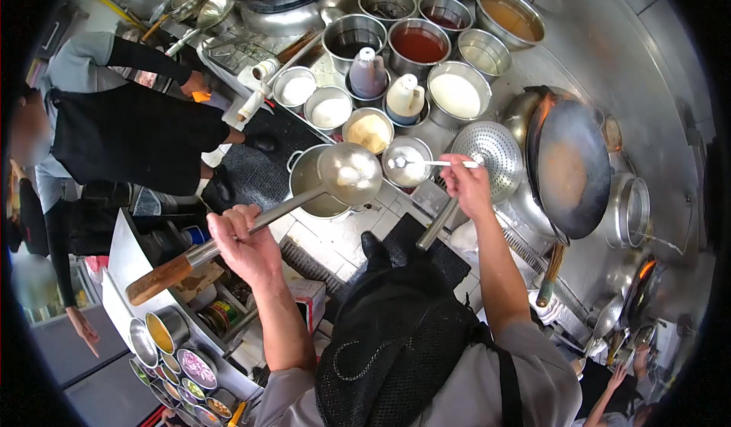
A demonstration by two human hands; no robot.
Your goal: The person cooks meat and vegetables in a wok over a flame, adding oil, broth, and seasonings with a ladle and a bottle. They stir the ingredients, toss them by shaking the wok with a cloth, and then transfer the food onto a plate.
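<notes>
A steel counter is seen around the cooking station. Round steel bowls are set on it in rows: a red sauce bowl, a brown liquid bowl, a white powder bowl and a yellowish paste bowl. A small bowl is placed at the near edge, just beside a perforated strainer. A wok is seated tilted over a flame.

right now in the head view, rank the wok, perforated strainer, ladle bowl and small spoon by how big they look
1. wok
2-3. perforated strainer and ladle bowl look alike; the bowl seems nearer the camera, so unranked
4. small spoon
</notes>
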